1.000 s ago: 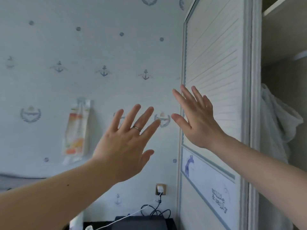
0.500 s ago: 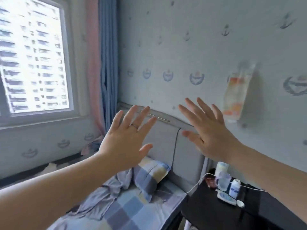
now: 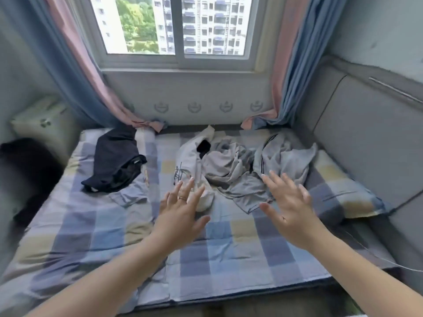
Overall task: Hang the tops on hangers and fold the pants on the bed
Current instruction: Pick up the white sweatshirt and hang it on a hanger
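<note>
Soft window (image 3: 176, 26) daylight, blurred edges

We face the bed (image 3: 229, 259) from its 6 o'clock edge. Window (image 3: 178, 26) behind it at 12; headboard (image 3: 366, 138) along 3, pillow (image 3: 343, 195) lying against it. On the bed: lone garment (image 3: 116, 161) at 10, well apart from the rest; middle garment (image 3: 188, 163) at 12; crumpled pile (image 3: 251, 170) just beside it, toward 1. Our left hand (image 3: 180, 216) and right hand (image 3: 291, 209) hang before these.

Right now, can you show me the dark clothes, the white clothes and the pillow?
dark clothes (image 3: 114, 161): head view, middle of the heap.
white clothes (image 3: 188, 155): head view, plain cloth above the print.
pillow (image 3: 343, 193): head view, its checked top.
</note>
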Demonstrator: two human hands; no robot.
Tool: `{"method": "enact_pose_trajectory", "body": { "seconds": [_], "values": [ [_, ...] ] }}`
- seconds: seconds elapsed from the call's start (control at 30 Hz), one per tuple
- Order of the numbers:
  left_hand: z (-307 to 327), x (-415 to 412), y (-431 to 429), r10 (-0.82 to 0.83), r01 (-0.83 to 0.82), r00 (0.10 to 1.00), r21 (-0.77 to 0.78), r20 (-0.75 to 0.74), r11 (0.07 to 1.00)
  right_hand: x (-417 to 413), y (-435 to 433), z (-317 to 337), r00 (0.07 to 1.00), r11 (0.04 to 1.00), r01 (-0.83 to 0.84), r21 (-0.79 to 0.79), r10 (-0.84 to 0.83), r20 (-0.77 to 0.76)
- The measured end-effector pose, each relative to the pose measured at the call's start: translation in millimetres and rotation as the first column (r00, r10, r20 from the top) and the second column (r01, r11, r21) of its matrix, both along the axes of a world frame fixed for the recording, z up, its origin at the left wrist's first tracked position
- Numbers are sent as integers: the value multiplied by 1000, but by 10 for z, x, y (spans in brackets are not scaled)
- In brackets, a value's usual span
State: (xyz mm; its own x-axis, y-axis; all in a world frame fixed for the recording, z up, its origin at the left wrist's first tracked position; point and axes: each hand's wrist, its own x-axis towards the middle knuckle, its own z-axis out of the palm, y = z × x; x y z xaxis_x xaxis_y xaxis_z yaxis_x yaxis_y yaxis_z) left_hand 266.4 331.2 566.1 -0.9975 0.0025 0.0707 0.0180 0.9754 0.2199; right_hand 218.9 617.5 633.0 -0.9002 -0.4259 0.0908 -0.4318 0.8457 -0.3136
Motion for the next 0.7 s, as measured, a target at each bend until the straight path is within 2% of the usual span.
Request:
{"method": "enact_pose_trajectory", "body": {
  "seconds": [0.2,0.37,0.53,0.7],
  "values": [
    [-497,-282,-413,191,-198,953,4,235,980,-873,-464,-717,979,994,-106,-22,108,174],
    [-731,-449,-672,304,-330,896,28,324,944,-1346,-873,-1128,942,987,-162,3,154,297],
    [-1163,-655,-971,327,-368,852,23,409,929,-1662,-1318,-1621,901,985,-169,24,145,408],
    [-1969,-986,-1284,312,-393,794,49,521,918,-1932,-1793,-2380,849,994,-94,57,50,526]
  ]
}}
